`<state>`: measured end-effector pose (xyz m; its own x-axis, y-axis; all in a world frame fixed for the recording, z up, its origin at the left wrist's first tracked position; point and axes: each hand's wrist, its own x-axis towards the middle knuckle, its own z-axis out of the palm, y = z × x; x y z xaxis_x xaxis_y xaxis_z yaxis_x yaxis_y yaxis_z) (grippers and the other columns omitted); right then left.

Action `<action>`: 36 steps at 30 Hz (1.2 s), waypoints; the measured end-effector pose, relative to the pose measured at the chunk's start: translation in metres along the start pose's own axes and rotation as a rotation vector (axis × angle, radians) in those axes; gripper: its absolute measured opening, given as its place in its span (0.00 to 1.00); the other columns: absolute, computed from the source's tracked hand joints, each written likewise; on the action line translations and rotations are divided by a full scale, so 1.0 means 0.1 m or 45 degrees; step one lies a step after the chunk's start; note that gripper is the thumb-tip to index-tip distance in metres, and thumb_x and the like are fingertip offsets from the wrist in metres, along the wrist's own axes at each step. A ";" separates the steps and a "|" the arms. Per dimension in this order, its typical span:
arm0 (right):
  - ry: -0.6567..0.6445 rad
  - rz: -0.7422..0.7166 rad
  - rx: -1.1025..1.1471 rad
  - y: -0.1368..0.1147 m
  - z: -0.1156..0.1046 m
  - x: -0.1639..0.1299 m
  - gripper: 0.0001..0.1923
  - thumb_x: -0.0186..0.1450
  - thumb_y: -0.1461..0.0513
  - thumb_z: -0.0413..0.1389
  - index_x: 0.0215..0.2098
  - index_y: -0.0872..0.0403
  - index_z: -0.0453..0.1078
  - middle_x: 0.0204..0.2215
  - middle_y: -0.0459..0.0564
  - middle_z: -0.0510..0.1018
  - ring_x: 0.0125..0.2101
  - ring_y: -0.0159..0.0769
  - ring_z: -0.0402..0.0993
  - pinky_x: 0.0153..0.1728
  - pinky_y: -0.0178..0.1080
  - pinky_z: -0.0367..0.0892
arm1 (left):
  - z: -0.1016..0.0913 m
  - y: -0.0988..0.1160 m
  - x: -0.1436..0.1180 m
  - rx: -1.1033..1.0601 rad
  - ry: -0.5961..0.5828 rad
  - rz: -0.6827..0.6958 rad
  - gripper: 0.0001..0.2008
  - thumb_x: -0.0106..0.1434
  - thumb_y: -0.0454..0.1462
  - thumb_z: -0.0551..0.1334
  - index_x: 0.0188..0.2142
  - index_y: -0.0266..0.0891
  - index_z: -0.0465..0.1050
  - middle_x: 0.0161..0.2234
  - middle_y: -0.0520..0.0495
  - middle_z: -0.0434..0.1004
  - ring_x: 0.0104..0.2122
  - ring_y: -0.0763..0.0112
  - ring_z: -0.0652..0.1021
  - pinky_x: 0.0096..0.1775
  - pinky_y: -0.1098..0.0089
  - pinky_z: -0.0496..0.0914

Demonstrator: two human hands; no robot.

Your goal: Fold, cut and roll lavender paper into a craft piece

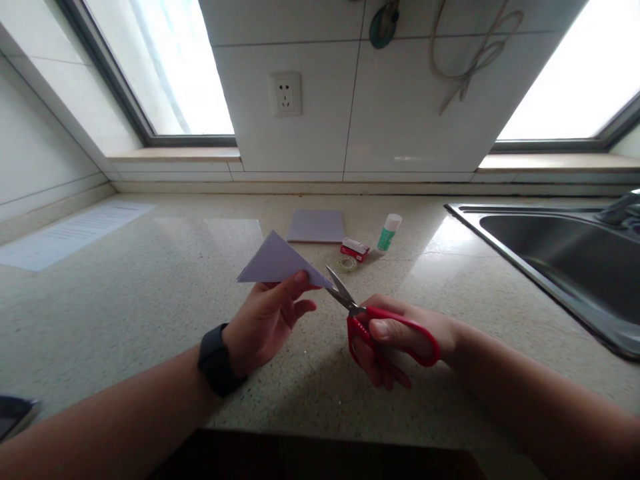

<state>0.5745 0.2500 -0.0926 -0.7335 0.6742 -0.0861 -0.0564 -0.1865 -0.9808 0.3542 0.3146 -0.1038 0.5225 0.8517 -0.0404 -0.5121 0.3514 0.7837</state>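
A folded triangle of pale purple paper [276, 260] is pinched between the thumb and fingers of my left hand [270, 317], above the counter. My right hand [400, 330] grips red-handled scissors [407, 328], with its thumb and fingers through the loops. The scissor blades are spread apart, and their tips reach the right corner of the paper. Whether the blades touch the paper there, I cannot tell. A dark watch band circles my left wrist.
Behind the hands lie a stack of pale purple paper [316, 226], a small red and white box [355, 249], a roll of tape [347, 263] and an upright glue stick [389, 233]. A steel sink [480, 230] is at right, a printed sheet [75, 233] at left.
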 end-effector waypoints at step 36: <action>0.050 0.016 -0.027 0.00 -0.03 -0.03 0.28 0.67 0.42 0.55 0.27 0.59 0.70 0.18 0.48 0.74 0.13 0.26 0.67 0.11 0.26 0.63 | 0.00 -0.04 -0.05 0.071 0.080 -0.077 0.13 0.53 0.39 0.77 0.35 0.39 0.80 0.36 0.49 0.81 0.35 0.73 0.80 0.30 0.78 0.72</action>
<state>0.5784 0.2502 -0.0928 -0.7071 0.6993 -0.1045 -0.0328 -0.1801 -0.9831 0.3537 0.3088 -0.1063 0.5067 0.8528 -0.1263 -0.4415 0.3825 0.8117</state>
